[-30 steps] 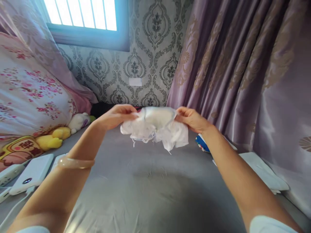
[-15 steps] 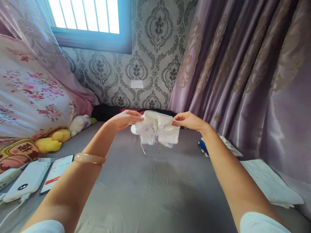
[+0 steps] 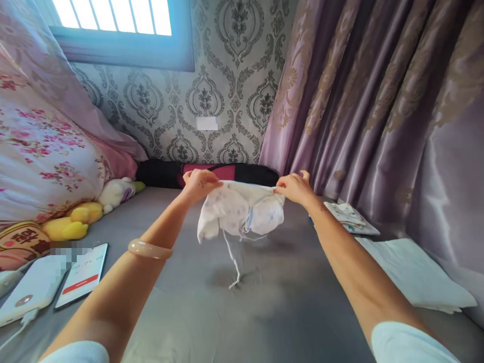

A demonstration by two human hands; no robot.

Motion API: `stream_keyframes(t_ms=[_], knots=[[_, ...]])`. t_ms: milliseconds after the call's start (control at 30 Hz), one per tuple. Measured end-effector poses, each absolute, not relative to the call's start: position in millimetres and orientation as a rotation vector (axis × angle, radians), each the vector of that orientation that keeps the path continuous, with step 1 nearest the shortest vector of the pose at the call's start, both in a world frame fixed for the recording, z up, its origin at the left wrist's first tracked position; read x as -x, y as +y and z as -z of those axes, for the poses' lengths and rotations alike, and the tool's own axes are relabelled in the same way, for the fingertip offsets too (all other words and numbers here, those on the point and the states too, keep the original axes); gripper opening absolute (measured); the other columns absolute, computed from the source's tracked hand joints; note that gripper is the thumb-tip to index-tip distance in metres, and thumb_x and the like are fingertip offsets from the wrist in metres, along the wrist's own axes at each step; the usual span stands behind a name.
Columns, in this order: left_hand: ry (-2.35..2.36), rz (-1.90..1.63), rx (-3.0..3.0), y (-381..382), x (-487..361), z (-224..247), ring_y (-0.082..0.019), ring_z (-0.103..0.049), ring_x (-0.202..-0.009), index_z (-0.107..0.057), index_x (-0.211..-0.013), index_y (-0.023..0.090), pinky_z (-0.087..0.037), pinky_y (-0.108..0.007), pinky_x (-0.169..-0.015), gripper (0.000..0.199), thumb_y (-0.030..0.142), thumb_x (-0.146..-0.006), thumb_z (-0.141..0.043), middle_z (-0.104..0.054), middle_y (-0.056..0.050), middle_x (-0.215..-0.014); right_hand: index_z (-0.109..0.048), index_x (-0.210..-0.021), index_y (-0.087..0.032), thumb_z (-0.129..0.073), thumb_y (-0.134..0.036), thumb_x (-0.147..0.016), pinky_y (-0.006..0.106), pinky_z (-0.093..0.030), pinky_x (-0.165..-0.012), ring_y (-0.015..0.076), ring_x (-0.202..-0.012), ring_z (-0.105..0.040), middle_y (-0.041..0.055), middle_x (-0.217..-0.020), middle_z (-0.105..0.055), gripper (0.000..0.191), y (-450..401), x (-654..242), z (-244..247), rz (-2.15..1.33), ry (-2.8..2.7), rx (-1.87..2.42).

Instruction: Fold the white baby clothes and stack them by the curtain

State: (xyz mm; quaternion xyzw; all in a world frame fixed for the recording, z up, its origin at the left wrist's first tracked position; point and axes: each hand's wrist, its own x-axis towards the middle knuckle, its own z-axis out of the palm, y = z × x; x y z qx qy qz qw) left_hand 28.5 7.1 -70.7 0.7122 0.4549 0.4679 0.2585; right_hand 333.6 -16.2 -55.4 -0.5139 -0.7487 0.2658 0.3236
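Observation:
A small white baby garment (image 3: 236, 206) with a faint print, pale blue edging and thin tie strings hangs above the grey bed sheet (image 3: 189, 312). My left hand (image 3: 200, 182) pinches its upper left corner, the fingers closed on the cloth. At the opposite upper corner my right hand (image 3: 297, 189) grips the fabric between thumb and fingers. The top edge is stretched nearly straight between both hands. One long white string (image 3: 233, 259) dangles down to the sheet. A pale bangle (image 3: 150, 249) circles my left forearm.
To the left lie a phone (image 3: 82, 276), a white power bank (image 3: 34, 287) with a cable, and plush toys (image 3: 68, 224). On the right are a folded white cloth (image 3: 412, 272) and some folded printed fabric (image 3: 350, 217). A black and pink roll (image 3: 159, 174) lies along the wall.
The garment has gone from bunched to spread wider and hanging lower, with its string now dangling out. Both hands have turned palms-down and moved slightly apart. The view has shifted a little.

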Motion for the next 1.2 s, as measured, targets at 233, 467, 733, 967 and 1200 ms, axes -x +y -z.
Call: stream_keyframes(t_ms=[233,467,733,967,1200], knots=[[1.097,-1.417,-1.559,10,-32,70,-0.014,-0.059,-0.061,-0.072,-0.075,0.014,-0.045,-0.027,-0.06,0.039,0.044,-0.051,-0.083,-0.069,-0.004,-0.068,-0.066,-0.071,-0.016,-0.077,-0.051,-0.058,0.025,-0.037,-0.055,0.0116,-0.059,-0.053,-0.0006,-0.064,-0.063,0.039,-8,-334,60,-0.734,-1.821,1.242],[1.101,-1.488,-1.509,15,-24,78,-0.01,-0.053,-0.054,-0.07,-0.074,0.013,-0.039,-0.022,-0.051,0.039,0.043,-0.052,-0.083,-0.064,-0.001,-0.063,-0.067,-0.074,-0.016,-0.077,-0.05,-0.06,0.026,-0.043,-0.062,0.0131,-0.065,-0.056,0.0008,-0.07,-0.066,0.038,-6,-340,64,-0.708,-1.751,1.182],[1.027,-1.427,-1.748,-4,-7,66,-0.011,-0.054,-0.053,-0.069,-0.079,0.017,-0.04,-0.022,-0.048,0.036,0.047,-0.062,-0.078,-0.061,0.0,-0.063,-0.069,-0.077,-0.016,-0.077,-0.05,-0.063,0.026,-0.045,-0.061,0.0129,-0.064,-0.057,0.001,-0.07,-0.066,0.038,-32,-340,46,-0.677,-1.846,1.161],[1.094,-0.975,-2.21,-24,16,41,-0.019,-0.061,-0.065,-0.071,-0.066,0.02,-0.045,-0.029,-0.058,0.029,0.049,-0.066,-0.07,-0.066,-0.004,-0.069,-0.073,-0.072,-0.016,-0.067,-0.051,-0.077,0.029,-0.049,-0.074,0.0137,-0.06,-0.061,0.0001,-0.062,-0.069,0.035,-49,-348,29,-0.4,-2.175,1.251],[1.618,-1.46,-2.349,5,-12,71,-0.024,-0.061,-0.089,-0.076,-0.085,0.024,-0.04,-0.036,-0.082,0.023,0.04,-0.078,-0.06,-0.073,-0.006,-0.086,-0.074,-0.082,-0.026,-0.055,-0.032,-0.091,0.054,-0.018,-0.109,0.023,-0.09,-0.062,0.003,-0.079,-0.073,0.023,-19,-319,64,0.656,-1.929,1.392]])
